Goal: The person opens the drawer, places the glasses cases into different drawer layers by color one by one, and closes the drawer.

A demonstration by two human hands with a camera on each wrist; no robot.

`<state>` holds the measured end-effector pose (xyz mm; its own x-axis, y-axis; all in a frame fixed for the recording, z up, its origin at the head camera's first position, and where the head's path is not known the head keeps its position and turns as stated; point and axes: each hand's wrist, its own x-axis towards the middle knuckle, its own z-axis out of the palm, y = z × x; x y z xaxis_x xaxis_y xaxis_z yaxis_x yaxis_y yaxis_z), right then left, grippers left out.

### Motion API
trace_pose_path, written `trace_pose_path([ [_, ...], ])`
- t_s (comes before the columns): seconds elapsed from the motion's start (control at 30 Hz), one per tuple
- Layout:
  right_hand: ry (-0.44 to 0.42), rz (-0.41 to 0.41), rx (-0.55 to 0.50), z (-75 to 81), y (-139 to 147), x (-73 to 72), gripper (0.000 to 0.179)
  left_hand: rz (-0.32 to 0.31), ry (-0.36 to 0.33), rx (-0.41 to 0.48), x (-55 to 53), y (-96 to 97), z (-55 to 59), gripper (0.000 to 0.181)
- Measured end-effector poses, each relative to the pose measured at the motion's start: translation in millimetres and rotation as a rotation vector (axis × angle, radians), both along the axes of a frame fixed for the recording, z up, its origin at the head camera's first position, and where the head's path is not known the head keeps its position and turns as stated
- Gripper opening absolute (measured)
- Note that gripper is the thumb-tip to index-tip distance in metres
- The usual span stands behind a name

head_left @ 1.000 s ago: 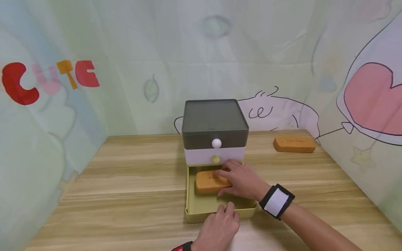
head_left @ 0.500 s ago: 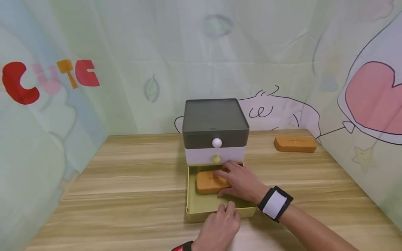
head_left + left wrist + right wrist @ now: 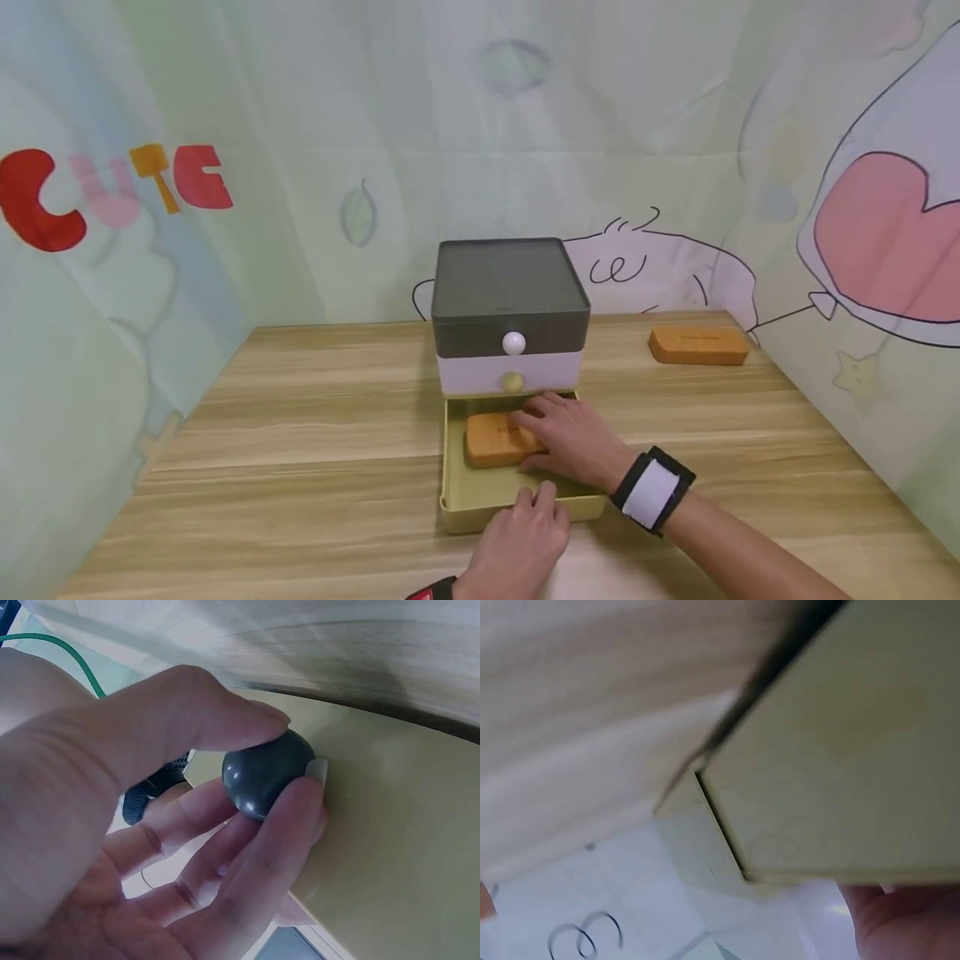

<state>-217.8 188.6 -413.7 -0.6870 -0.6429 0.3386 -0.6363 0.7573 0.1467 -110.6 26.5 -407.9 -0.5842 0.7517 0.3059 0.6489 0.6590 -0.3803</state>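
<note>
A small chest has a dark grey top drawer [image 3: 510, 333], a white middle drawer [image 3: 472, 373] and a pulled-out yellow bottom drawer [image 3: 480, 518]. An orange-brown oblong case [image 3: 495, 440] with rounded corners lies inside the yellow one. My right hand [image 3: 573, 437] reaches in over the drawer's right side and grips the case's right end, thumb in front and fingers behind. At the drawer's front my left hand [image 3: 517, 537] pinches a dark round knob [image 3: 262, 776], plain in the left wrist view. The right wrist view mostly shows the drawer's outer side [image 3: 840, 772], with part of the hand above its rim.
A second orange-brown case [image 3: 699, 346] lies at the back right of the wooden table [image 3: 315, 450]. Printed cloth [image 3: 337, 150] hangs behind and at both sides. A white knob [image 3: 513, 342] and a yellow knob [image 3: 512, 382] stick out from the upper drawers.
</note>
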Motion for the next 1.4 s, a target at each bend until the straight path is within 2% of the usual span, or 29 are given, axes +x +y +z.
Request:
trace_pose_path([
  [0.13,0.016,0.038,-0.001,4.5,-2,3.4,0.048,0.001,0.007,0.007,-0.4,-0.9,-0.1,0.006],
  [0.3,-0.023,0.06,-0.002,8.8,-3,5.5,0.026,0.003,0.03,0.018,-0.6,-1.6,-1.5,0.006],
  [0.63,0.016,0.106,-0.016,5.9,-4,-4.5,0.011,0.018,-0.015,-0.004,-0.3,-1.6,-0.6,0.006],
  [0.83,0.015,0.111,-0.019,6.4,-5,-11.4,0.015,0.003,-0.016,0.002,-2.1,-1.7,-0.5,0.008],
  [1.1,0.053,0.111,-0.025,5.5,-7,-17.5,0.013,-0.013,0.037,0.03,-2.8,-1.2,-2.2,0.01],
  [1.4,0.113,0.076,0.002,4.8,-6,-19.6,0.021,-0.04,0.114,0.056,-1.7,-1.2,-5.3,0.009],
])
